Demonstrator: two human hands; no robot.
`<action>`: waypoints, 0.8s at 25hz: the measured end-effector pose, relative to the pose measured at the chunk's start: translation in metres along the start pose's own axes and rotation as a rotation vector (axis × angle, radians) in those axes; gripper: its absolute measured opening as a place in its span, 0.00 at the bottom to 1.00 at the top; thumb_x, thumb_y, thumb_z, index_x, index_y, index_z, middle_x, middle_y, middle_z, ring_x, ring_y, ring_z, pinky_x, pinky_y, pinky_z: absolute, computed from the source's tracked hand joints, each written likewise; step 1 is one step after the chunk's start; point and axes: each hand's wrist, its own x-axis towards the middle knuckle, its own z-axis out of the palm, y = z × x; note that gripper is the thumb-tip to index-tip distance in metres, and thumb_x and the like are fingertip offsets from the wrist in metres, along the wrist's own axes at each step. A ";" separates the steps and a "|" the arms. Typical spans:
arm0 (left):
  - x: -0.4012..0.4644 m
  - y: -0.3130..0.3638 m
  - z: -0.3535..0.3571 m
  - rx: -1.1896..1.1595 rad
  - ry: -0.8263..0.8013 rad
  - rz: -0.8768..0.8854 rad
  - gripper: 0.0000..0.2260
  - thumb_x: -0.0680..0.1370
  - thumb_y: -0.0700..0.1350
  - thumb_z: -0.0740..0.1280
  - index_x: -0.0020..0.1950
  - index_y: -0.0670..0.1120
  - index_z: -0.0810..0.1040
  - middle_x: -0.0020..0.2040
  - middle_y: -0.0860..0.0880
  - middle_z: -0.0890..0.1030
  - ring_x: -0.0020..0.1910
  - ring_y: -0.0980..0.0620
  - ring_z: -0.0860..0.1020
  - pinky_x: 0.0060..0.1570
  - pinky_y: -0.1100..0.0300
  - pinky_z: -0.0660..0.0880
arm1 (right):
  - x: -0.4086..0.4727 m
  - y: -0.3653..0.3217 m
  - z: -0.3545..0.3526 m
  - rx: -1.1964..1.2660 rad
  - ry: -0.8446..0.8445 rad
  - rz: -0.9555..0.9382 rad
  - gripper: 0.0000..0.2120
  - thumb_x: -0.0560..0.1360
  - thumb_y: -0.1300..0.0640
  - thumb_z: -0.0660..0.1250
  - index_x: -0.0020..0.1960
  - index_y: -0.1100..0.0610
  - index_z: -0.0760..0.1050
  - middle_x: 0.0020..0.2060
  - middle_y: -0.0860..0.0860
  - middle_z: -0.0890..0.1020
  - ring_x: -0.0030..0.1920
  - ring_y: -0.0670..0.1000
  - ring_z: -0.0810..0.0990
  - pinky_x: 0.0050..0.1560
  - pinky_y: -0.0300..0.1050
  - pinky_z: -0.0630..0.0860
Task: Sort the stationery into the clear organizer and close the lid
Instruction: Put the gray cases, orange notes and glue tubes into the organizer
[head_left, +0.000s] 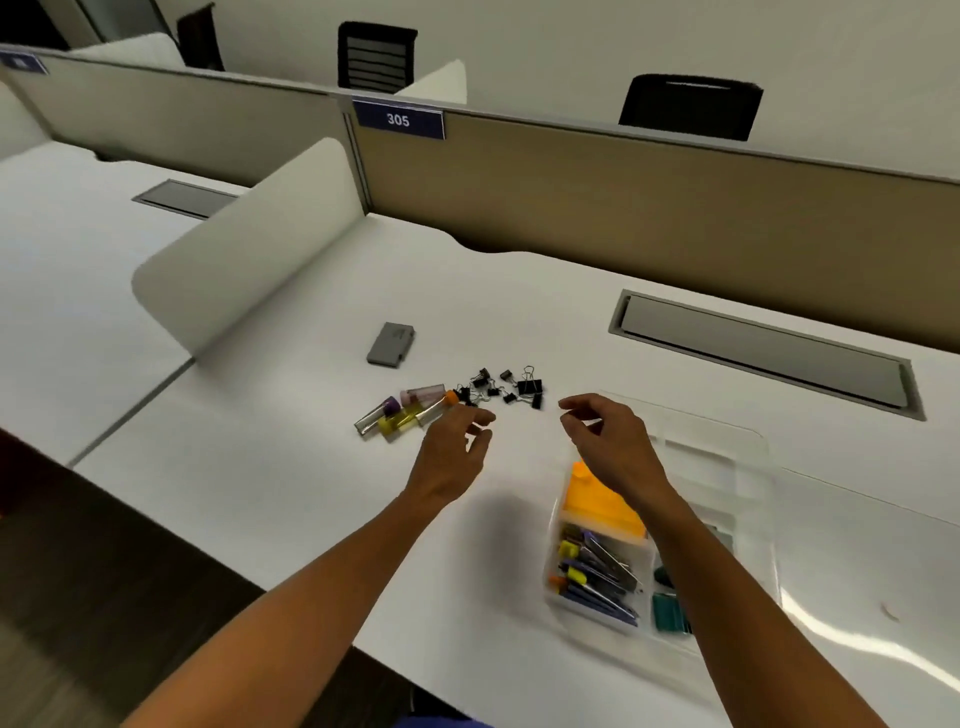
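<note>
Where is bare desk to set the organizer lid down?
Bare desk lies near the front edge, left of the clear organizer and below the left hand. More lies between the binder clips and the cable hatch. It is crowded around the tubes and clips.

Even, soft overhead light on a white desk (270, 467).
Glare streaks at four o'clock; faint shadows beneath both forearms; wide-angle bending toward the edges; slight overall softness.
</note>
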 end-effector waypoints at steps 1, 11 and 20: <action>0.001 -0.012 -0.012 0.006 0.030 -0.033 0.08 0.77 0.41 0.66 0.56 0.49 0.79 0.51 0.54 0.80 0.47 0.58 0.79 0.47 0.60 0.78 | 0.008 -0.007 0.012 -0.007 -0.024 -0.010 0.08 0.77 0.52 0.66 0.54 0.44 0.80 0.44 0.38 0.81 0.38 0.37 0.80 0.37 0.36 0.73; 0.035 -0.108 -0.088 0.090 0.222 -0.324 0.11 0.76 0.37 0.69 0.56 0.46 0.80 0.57 0.48 0.79 0.55 0.50 0.77 0.50 0.63 0.73 | 0.112 -0.064 0.114 -0.236 -0.230 -0.066 0.18 0.75 0.50 0.67 0.64 0.48 0.72 0.49 0.45 0.82 0.42 0.44 0.81 0.41 0.36 0.73; 0.064 -0.153 -0.090 0.134 0.050 -0.409 0.16 0.75 0.50 0.71 0.61 0.47 0.79 0.61 0.47 0.79 0.57 0.49 0.77 0.54 0.55 0.77 | 0.197 -0.087 0.210 -0.397 -0.353 0.039 0.25 0.75 0.51 0.66 0.70 0.51 0.67 0.59 0.52 0.78 0.59 0.55 0.77 0.58 0.51 0.75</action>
